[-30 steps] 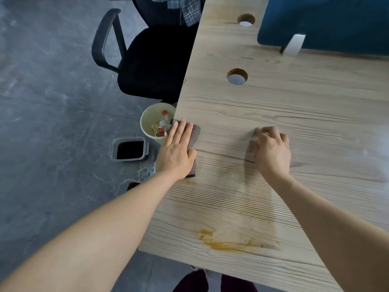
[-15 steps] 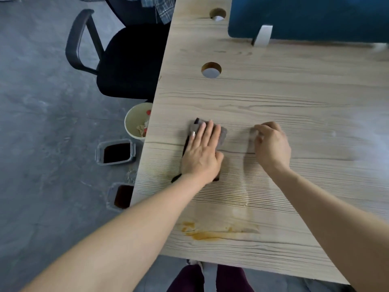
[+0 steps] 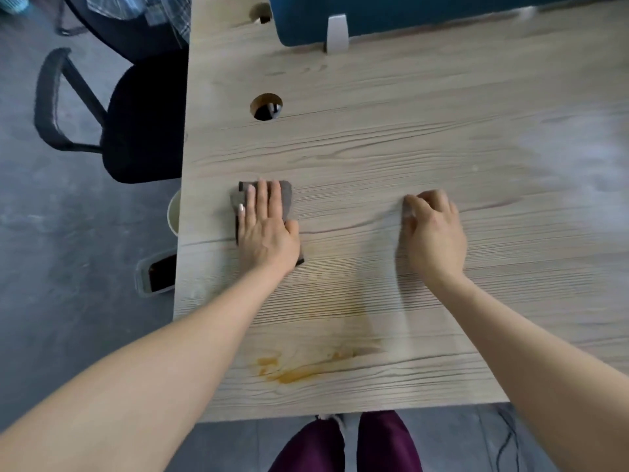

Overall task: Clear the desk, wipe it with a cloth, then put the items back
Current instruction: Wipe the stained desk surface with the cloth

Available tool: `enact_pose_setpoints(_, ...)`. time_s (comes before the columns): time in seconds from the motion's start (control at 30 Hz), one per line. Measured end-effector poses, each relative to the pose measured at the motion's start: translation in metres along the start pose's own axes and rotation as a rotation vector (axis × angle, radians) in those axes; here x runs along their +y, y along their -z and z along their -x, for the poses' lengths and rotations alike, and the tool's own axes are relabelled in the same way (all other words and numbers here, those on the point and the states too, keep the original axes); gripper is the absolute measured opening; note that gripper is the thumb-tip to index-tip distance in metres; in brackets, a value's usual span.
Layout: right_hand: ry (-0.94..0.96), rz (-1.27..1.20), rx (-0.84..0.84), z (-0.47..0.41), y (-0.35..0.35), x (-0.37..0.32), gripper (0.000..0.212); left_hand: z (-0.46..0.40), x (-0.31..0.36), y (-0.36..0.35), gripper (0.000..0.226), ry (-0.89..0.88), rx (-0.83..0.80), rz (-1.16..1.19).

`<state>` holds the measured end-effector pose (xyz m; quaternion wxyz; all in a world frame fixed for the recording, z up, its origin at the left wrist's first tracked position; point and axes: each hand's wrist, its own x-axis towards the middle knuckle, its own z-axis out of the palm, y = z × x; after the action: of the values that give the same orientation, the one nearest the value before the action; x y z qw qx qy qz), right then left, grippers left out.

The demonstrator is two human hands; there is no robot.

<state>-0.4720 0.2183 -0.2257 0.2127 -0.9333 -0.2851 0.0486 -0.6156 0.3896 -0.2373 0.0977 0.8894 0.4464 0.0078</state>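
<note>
My left hand (image 3: 267, 229) lies flat with straight fingers on a folded grey-brown cloth (image 3: 286, 199), pressing it onto the light wooden desk (image 3: 391, 148) near its left edge. My right hand (image 3: 434, 235) rests on the desk to the right of the cloth, its fingers curled under and holding nothing that shows. An orange-brown stain (image 3: 299, 371) spreads near the desk's front edge, below my left forearm.
A round cable hole (image 3: 266, 107) sits at the back left of the desk, before a blue divider panel (image 3: 425, 11) with a white clip (image 3: 337, 34). On the floor to the left are a black office chair (image 3: 143, 120), a pale cup (image 3: 173, 214) and a container of dark liquid (image 3: 157, 274).
My left hand has slid the cloth rightward from the desk's left edge onto the desktop. The right hand has kept its place on the desk. The view has shifted.
</note>
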Motion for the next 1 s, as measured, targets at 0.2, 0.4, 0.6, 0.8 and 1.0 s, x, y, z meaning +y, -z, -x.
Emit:
enact_pose_setpoints(0.2,0.054,0.0,-0.11,-0.004,0.012,0.007,0.03,0.015,0.061,-0.012,0.066,-0.39,-0.14,0.019)
enact_pose_setpoints(0.4,0.04,-0.068,-0.104,-0.004,0.012,0.008,0.029,-0.022,-0.006,0.012,0.063,-0.164,-0.127,-0.006)
enact_pose_setpoints(0.6,0.036,-0.143,-0.037,-0.003,0.003,0.017,0.027,-0.005,0.045,-0.005,0.067,-0.025,-0.034,-0.005)
enact_pose_setpoints(0.8,-0.001,-0.2,-0.008,0.006,0.015,0.028,0.034,0.032,0.104,-0.017,0.067,-0.498,-0.198,0.009)
enact_pose_setpoints(1.0,0.067,-0.068,0.091,0.019,0.01,0.04,0.024,-0.01,0.022,0.008,0.064,-0.358,-0.178,-0.03)
